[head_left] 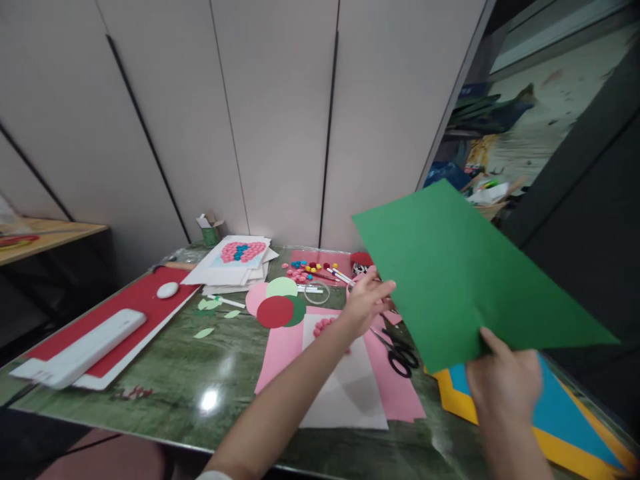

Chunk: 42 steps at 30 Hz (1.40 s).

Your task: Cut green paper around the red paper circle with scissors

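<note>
A large sheet of green paper (450, 267) is held up at a tilt above the table's right side. My right hand (505, 383) grips its lower edge, thumb on top and the other fingers hidden beneath. My left hand (367, 303) reaches over the middle of the table beside the sheet's left edge, fingers apart with nothing visible in them. Below my left arm lies a white sheet (345, 393) with a cluster of pink balls (324, 325), on top of pink paper (280, 353). Black-handled scissors (400, 357) rest right of it.
Blue paper (565, 413) and yellow paper (455, 397) lie at the right. Coloured paper circles (275, 311), leaf cutouts (204, 333) and a roll of tape (317, 293) are mid-table. A white device (100, 347) sits left, on red paper (180, 283). Cabinets (280, 120) stand behind.
</note>
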{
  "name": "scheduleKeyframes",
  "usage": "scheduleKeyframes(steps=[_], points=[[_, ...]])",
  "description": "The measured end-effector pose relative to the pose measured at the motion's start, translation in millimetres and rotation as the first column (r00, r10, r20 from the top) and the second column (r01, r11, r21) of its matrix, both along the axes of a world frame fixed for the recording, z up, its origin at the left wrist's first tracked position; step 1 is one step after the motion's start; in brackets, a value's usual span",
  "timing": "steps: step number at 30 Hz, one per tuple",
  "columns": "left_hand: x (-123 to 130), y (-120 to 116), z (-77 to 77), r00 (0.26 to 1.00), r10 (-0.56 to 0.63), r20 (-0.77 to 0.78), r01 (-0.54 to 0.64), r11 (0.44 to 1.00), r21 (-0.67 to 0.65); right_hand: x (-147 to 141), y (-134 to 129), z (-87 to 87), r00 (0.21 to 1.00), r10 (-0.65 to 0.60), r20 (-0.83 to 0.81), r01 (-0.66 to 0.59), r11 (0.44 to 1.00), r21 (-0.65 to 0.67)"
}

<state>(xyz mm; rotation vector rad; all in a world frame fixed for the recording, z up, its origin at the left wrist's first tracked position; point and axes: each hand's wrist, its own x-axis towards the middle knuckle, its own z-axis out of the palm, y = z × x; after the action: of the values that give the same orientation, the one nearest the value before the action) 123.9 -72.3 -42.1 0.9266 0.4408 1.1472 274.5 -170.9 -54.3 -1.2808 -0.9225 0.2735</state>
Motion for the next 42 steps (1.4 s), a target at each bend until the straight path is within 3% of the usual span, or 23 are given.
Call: scheduleKeyframes(steps=[4, 8, 11, 14, 18, 22, 28, 31, 36, 42], points=[[-56, 8, 0.1, 0.945, 0.296, -0.139, -0.284, 0.954, 0.099, -44, 26, -1.1, 0.961, 0.209, -0.183, -0.183, 0.972, 0.15], [-107, 22, -1.2, 0.881, 0.41, -0.234, -0.379, 0.91, 0.166, -54, 35, 5.0, 0.923, 0.302, -0.239, -0.264, 0.948, 0.177], [-141, 28, -1.2, 0.856, 0.419, -0.303, -0.38, 0.907, 0.182, -42, 47, 6.5, 0.814, 0.436, -0.385, -0.43, 0.897, 0.105], [-167, 32, -2.4, 0.841, 0.409, -0.354, -0.365, 0.912, 0.186, -31, 63, 0.2, 0.703, 0.568, -0.427, -0.646, 0.761, -0.051], [-188, 35, -6.7, 0.849, 0.359, -0.388, -0.302, 0.932, 0.202, -35, 78, -13.4, 0.626, 0.642, -0.443, -0.76, 0.63, -0.16], [-201, 36, -11.0, 0.863, 0.326, -0.386, -0.265, 0.942, 0.204, -39, 85, -18.8, 0.591, 0.67, -0.449, -0.796, 0.576, -0.187], [-212, 34, -15.0, 0.894, 0.236, -0.381, -0.198, 0.971, 0.137, -44, 89, -20.4, 0.561, 0.704, -0.435, -0.821, 0.539, -0.186], [-213, 34, -20.3, 0.901, 0.234, -0.365, -0.213, 0.972, 0.096, -50, 89, -24.6, 0.574, 0.706, -0.414, -0.81, 0.562, -0.166], [-237, 46, -29.4, 0.876, 0.378, -0.299, -0.385, 0.922, 0.037, -38, 97, -30.8, 0.659, 0.62, -0.426, -0.721, 0.683, -0.12], [-293, 72, -35.8, 0.695, 0.71, -0.11, -0.718, 0.693, -0.063, -6, 119, -30.8, 0.756, 0.433, -0.492, -0.517, 0.855, -0.043]])
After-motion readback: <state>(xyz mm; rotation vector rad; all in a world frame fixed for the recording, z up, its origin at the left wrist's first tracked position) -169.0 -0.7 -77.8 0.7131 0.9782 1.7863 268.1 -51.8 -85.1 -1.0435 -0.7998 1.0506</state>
